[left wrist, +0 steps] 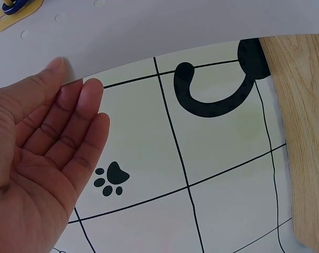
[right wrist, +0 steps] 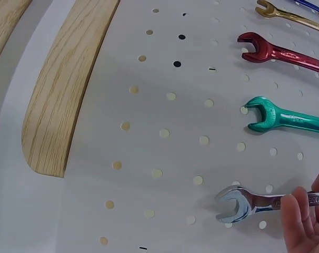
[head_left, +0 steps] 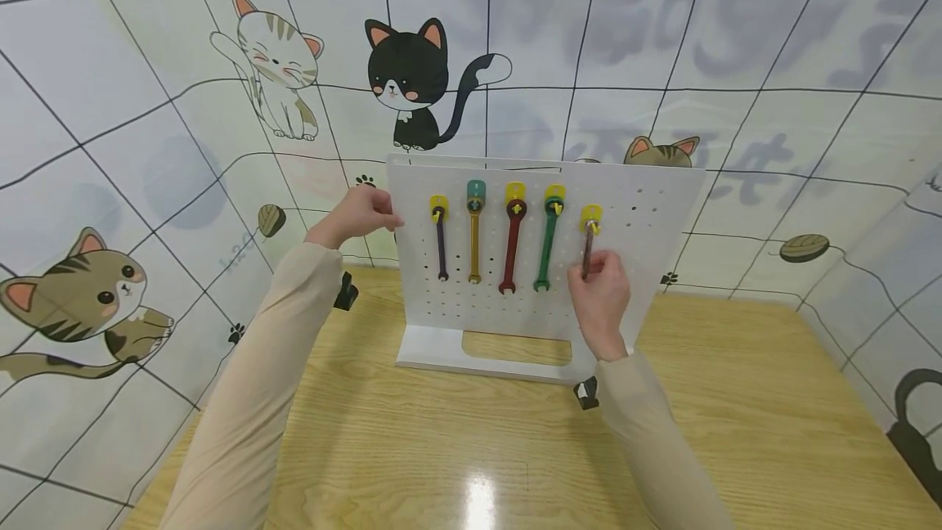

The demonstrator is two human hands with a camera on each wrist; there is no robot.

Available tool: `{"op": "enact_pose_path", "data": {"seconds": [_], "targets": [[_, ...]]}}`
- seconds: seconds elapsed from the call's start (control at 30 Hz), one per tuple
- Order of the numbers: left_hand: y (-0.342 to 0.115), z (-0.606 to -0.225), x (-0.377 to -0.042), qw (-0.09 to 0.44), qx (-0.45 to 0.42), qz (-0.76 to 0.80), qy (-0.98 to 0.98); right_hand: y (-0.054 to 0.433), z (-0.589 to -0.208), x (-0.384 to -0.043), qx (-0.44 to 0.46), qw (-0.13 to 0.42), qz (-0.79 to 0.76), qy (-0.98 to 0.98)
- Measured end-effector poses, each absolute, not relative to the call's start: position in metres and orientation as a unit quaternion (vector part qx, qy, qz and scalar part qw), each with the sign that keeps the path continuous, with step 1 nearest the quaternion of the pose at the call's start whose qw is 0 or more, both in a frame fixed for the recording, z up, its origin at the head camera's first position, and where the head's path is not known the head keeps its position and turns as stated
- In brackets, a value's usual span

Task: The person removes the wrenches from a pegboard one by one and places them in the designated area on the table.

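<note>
A white pegboard (head_left: 633, 260) stands upright on its base. My left hand (head_left: 358, 213) holds its left edge, the thumb (left wrist: 43, 87) on the front face and the fingers partly behind the edge. Near the right side, my right hand (head_left: 603, 293) pinches the shaft of a silver combination wrench (right wrist: 238, 203). The wrench's ring end is up at a yellow hook (head_left: 592, 215), its open jaw pointing down. To its left hang a green wrench (head_left: 548, 245), a red wrench (head_left: 511, 248), a gold wrench (head_left: 474, 248) and a dark purple-blue wrench (head_left: 441, 248).
The board's white base (head_left: 434, 346) has a rectangular cutout and rests on a wooden table (head_left: 412, 448). A wall covering (head_left: 559, 39) with cartoon cats stands close behind the board. Black wrist-camera parts (head_left: 586, 393) sit beside the sleeves.
</note>
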State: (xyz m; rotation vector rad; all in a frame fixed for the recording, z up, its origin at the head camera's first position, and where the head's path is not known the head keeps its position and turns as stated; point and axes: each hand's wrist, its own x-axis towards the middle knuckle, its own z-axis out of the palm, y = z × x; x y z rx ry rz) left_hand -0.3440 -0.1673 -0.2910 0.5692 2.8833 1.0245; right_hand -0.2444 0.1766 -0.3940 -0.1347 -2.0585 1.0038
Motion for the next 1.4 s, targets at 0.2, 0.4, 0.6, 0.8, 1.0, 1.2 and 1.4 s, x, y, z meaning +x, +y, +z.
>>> {"op": "enact_pose_path", "data": {"seconds": [0.2, 0.4, 0.6, 0.8, 1.0, 1.2, 1.4], "targets": [[-0.168, -0.292, -0.345, 0.017, 0.190, 0.327, 0.926, 0.178, -0.395, -0.240, -0.039, 0.415, 0.392, -0.820], [-0.169, -0.292, -0.347, 0.016, 0.187, 0.325, 0.927, 0.178, -0.396, -0.236, -0.021, 0.426, 0.386, -0.818], [-0.168, -0.290, -0.346, 0.015, 0.185, 0.324, 0.928, 0.180, -0.396, -0.232, 0.000, 0.437, 0.371, -0.819], [-0.168, -0.290, -0.345, 0.011, 0.185, 0.322, 0.928, 0.185, -0.397, -0.230, 0.021, 0.419, 0.392, -0.819], [-0.166, -0.290, -0.345, 0.012, 0.185, 0.323, 0.928, 0.195, -0.403, -0.224, 0.043, 0.360, 0.463, -0.809], [-0.166, -0.288, -0.343, 0.013, 0.187, 0.324, 0.927, 0.206, -0.404, -0.212, 0.057, 0.276, 0.481, -0.830], [-0.167, -0.290, -0.344, 0.014, 0.185, 0.328, 0.926, 0.211, -0.399, -0.202, 0.047, 0.163, 0.566, -0.807]]}}
